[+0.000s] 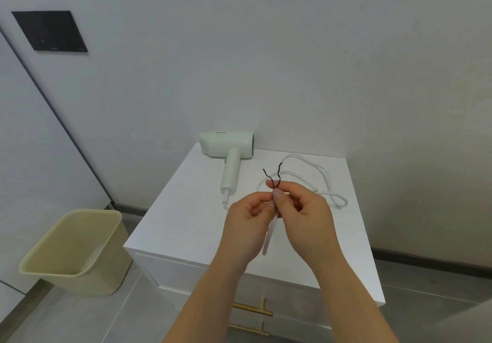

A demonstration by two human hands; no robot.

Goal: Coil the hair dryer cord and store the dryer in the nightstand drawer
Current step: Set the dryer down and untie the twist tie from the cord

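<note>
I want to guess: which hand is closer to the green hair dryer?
Left. The left hand, holding the cord, is just by the handle end of the hair dryer; the right hand, pinching the twist tie, is farther right.

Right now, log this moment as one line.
left hand + right hand: pinch black twist tie | hair dryer: lying on nightstand | cord: loose loops | drawer: closed

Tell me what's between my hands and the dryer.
Head view: mostly bare nightstand top between left hand, right hand and dryer; the black tie and a loop of cord show just beyond them.
</note>
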